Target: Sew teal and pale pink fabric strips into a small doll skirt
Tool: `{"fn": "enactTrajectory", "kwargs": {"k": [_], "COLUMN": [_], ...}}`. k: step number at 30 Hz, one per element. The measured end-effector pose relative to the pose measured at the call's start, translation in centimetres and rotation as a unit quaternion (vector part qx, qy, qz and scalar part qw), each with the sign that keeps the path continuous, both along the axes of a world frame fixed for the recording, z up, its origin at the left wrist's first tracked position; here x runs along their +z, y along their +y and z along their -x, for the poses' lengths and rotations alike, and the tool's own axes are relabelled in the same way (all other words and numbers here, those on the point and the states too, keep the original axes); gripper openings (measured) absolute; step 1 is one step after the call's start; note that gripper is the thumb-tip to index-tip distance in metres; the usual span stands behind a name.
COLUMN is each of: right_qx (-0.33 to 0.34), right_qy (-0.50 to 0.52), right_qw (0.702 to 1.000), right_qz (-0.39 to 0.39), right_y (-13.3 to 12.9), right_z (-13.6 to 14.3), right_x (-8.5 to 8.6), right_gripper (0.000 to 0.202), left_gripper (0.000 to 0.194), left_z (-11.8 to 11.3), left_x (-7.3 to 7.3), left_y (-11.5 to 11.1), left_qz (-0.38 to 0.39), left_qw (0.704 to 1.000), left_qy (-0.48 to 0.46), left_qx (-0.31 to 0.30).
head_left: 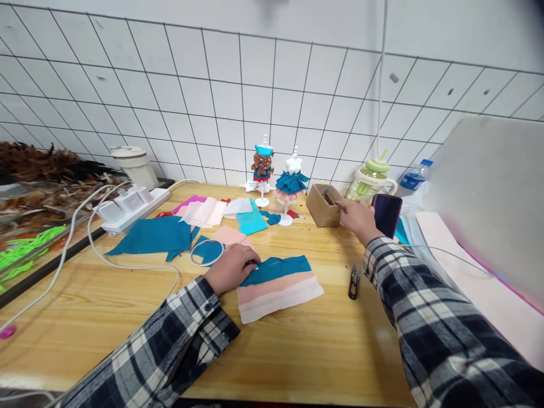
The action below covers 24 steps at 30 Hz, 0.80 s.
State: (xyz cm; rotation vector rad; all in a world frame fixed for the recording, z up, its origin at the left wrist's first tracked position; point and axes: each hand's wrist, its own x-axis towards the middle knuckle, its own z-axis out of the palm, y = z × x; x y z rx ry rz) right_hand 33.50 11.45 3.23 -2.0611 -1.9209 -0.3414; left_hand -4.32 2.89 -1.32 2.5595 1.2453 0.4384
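Observation:
Layered fabric (pixel 280 286) in teal, peach and pale pink lies flat at the middle of the table. On its left end rests my left hand (pixel 233 267), fingers bent together at the teal strip; whether they pinch it is hard to see. A white ring (pixel 207 253) lies beside that hand on teal and peach pieces. My right hand (pixel 357 217) reaches to the right edge of a small cardboard box (pixel 325 211), its fingertips partly hidden at the rim. Black thread snips (pixel 354 282) lie below that hand.
Two small dress forms, one in teal ruffles (pixel 291 182) and one in red and brown (pixel 262 164), stand behind. A phone (pixel 386 215), a green-lidded jug (pixel 370 179) and a bottle (pixel 415 175) are at right. Fabric scraps (pixel 153 235), a power strip (pixel 135 211) and cables lie left.

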Motion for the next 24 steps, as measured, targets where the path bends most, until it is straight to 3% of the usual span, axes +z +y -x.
{"fn": "enactTrajectory", "kwargs": {"k": [2,5,7,9,11,13,16,19,24], "right_qx": [0.017,0.058,0.152,0.296,0.383,0.386,0.357,0.353,0.375], "right_qy": [0.006,0.039,0.079,0.130,0.183,0.234,0.226,0.196,0.208], "right_qw": [1.000,0.992,0.975,0.941,0.905,0.892,0.900,0.908,0.898], "right_qz": [-0.011,-0.105,-0.145,-0.102,-0.028,0.035,0.106,0.111,0.097], "right_y": [-0.6,-2.4,-4.1,-6.0,-7.6,-8.5,-8.9,-8.9,-9.1], "right_z": [0.0,1.3,3.2,5.8,8.3,10.3,11.4,11.0,10.4], "right_x": [0.2,0.3,-0.5,-2.1,-4.0,-5.7,-7.0,-7.1,-6.6], "right_gripper": [0.050,0.058,0.051,0.045,0.045,0.047,0.038,0.030,0.035], "left_gripper": [0.022,0.024,0.024,0.022,0.020,0.016,0.012,0.012,0.014], "left_z": [0.2,0.1,0.0,-0.1,-0.1,-0.1,0.1,0.4,0.9], "left_x": [-0.2,-0.3,-0.4,-0.5,-0.6,-0.7,-0.7,-0.5,-0.4], "left_y": [0.2,0.3,0.3,0.4,0.5,0.7,0.9,1.0,0.9], "left_qz": [-0.002,0.005,0.007,0.008,0.010,0.011,0.010,0.013,-0.010], "left_qw": [1.000,1.000,1.000,0.999,0.999,0.999,0.999,1.000,1.000], "left_qy": [-0.005,-0.019,-0.028,-0.036,-0.042,-0.044,-0.032,-0.014,0.009], "left_qx": [0.006,0.008,0.005,-0.002,-0.006,-0.006,0.001,0.009,0.015]}}
